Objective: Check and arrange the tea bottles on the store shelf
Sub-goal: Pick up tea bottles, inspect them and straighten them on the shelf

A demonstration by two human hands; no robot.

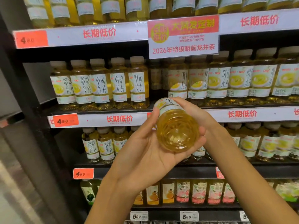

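Both hands clasp the bottle (pixel 177 126), left hand (pixel 145 152) cupping beneath, right hand (pixel 194 113) gripping above, base toward us, cap pointing at the shelf gap (pixel 157 78) at twelve o'clock.

Both forearms rise from the lower edge and converge on the bottle (pixel 177 128), bare to the wrist.

Left hand (pixel 145 152): palm up, cupped under the bottle's base and left side. Thumb lies up along the bottle's left flank; fingers curl beneath it, tips showing at its lower right.

Right hand (pixel 194 112): reaches in from the right, above the left hand, wrist bent. Fingers wrap over the bottle's upper part near the label; fingertips at its far end.
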